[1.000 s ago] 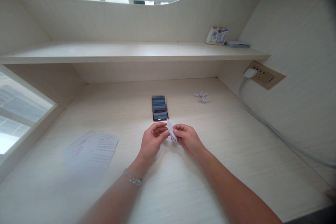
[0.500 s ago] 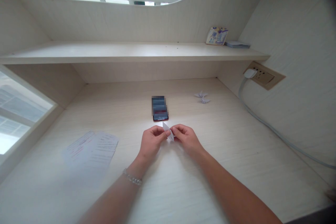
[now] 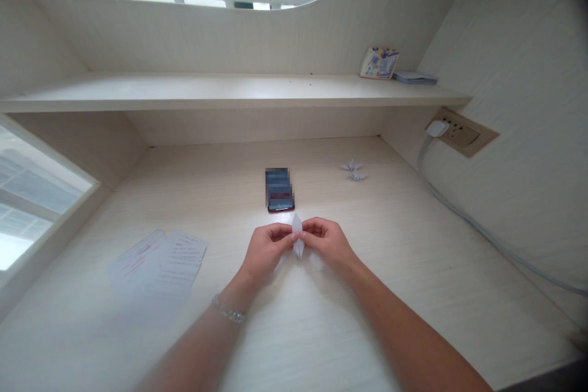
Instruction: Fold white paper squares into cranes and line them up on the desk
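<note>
A small piece of folded white paper (image 3: 297, 224), slim and pointed at both ends, stands between my hands just in front of the phone. My left hand (image 3: 270, 247) pinches its left side between thumb and fingers. From the other side, my right hand (image 3: 327, 241) grips the right edge the same way, the two thumbs nearly meeting at its middle. Beyond them lies a dark phone (image 3: 280, 190) with its screen lit and blurred. Farther right on the desk sit two small folded paper cranes (image 3: 351, 165), close together.
Sheets of paper with writing (image 3: 160, 266) lie on the left of the desk (image 3: 413, 294). A white plug fills part of the wall socket (image 3: 463, 132), its grey cable (image 3: 468, 217) running down the right side. A shelf (image 3: 220, 87) overhangs the back, holding a small printed packet (image 3: 379, 63).
The folded paper has turned from a slant to nearly upright, its long axis now pointing toward me. Both hands shifted slightly and still hold it.
</note>
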The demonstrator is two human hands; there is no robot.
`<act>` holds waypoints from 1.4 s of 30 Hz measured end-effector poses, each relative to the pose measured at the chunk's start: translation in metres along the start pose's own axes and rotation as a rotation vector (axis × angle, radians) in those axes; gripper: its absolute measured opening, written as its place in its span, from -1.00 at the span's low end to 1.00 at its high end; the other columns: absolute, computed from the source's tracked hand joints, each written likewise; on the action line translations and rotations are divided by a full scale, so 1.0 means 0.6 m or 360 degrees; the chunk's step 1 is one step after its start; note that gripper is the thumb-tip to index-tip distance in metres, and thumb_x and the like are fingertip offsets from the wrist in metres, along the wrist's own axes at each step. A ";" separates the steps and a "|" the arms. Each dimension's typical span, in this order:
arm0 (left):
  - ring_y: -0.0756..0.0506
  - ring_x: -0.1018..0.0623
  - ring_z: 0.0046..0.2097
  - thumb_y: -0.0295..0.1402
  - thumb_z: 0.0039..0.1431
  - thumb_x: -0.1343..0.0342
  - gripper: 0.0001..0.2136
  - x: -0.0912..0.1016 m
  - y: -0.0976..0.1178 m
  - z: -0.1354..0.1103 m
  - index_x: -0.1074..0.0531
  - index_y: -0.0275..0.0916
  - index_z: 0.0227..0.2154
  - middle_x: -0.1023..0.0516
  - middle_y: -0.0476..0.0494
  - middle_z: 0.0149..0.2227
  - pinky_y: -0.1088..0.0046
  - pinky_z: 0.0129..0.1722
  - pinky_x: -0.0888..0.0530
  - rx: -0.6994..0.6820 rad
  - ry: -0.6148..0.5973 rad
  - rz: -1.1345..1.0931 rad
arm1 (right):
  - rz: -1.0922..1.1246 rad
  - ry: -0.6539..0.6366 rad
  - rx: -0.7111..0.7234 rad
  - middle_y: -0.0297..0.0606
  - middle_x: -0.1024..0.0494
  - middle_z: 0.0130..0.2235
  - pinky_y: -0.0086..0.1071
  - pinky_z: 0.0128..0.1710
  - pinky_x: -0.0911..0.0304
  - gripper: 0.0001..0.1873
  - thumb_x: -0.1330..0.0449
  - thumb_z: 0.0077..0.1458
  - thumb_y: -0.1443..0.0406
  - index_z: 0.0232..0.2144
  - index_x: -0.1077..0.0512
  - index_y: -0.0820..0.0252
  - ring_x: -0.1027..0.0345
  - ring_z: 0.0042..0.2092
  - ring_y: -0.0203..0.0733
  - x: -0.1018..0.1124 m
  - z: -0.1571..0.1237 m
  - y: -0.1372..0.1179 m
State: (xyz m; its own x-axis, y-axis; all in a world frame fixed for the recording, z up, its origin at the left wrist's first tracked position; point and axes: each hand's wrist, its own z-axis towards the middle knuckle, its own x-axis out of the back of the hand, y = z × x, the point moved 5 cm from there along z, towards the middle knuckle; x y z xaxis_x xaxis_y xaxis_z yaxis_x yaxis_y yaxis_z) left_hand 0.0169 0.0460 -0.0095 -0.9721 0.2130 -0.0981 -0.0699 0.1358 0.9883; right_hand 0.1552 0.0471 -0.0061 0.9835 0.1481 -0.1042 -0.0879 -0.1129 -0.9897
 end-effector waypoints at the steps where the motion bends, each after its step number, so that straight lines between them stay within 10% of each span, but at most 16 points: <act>1: -0.10 -0.53 -0.33 -0.32 -0.07 -0.22 -0.80 0.000 -0.001 0.000 -0.53 -0.34 -0.37 -0.58 -0.24 -0.33 0.41 -0.31 -0.44 0.0011 0.0003 0.0015 | 0.0011 -0.0001 -0.0003 -0.26 -0.53 -0.43 -0.38 -0.39 -0.31 -0.81 -0.30 -0.18 0.27 -0.44 -0.46 0.24 -0.40 -0.39 -0.21 0.000 0.000 -0.001; 27: 0.02 -0.45 -0.43 -0.50 -0.17 -0.18 -0.94 -0.006 0.004 -0.005 -0.48 -0.30 -0.53 -0.48 -0.04 -0.49 0.49 -0.39 -0.41 0.0098 0.0051 -0.0399 | 0.0356 -0.0087 -0.0159 -0.27 -0.52 -0.47 -0.32 -0.33 -0.31 -0.88 -0.27 -0.17 0.28 -0.50 -0.53 0.23 -0.37 -0.40 -0.23 -0.004 -0.008 -0.007; 42: -0.08 -0.51 -0.35 -0.32 -0.14 -0.27 -0.75 0.007 -0.005 0.000 -0.52 -0.34 -0.35 -0.57 -0.21 -0.37 0.42 -0.33 -0.43 -0.0013 0.0159 -0.0144 | -0.0084 0.0076 0.0184 -0.23 -0.53 -0.39 -0.31 -0.29 -0.33 -0.76 -0.29 -0.18 0.29 -0.36 -0.46 0.21 -0.42 -0.33 -0.17 0.004 -0.003 -0.014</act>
State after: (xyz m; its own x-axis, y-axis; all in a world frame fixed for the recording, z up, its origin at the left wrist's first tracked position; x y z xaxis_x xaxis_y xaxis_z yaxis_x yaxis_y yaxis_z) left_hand 0.0130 0.0461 -0.0130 -0.9791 0.1028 -0.1752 -0.1599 0.1419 0.9769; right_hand 0.1588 0.0464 0.0023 0.9934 0.1036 -0.0497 -0.0508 0.0080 -0.9987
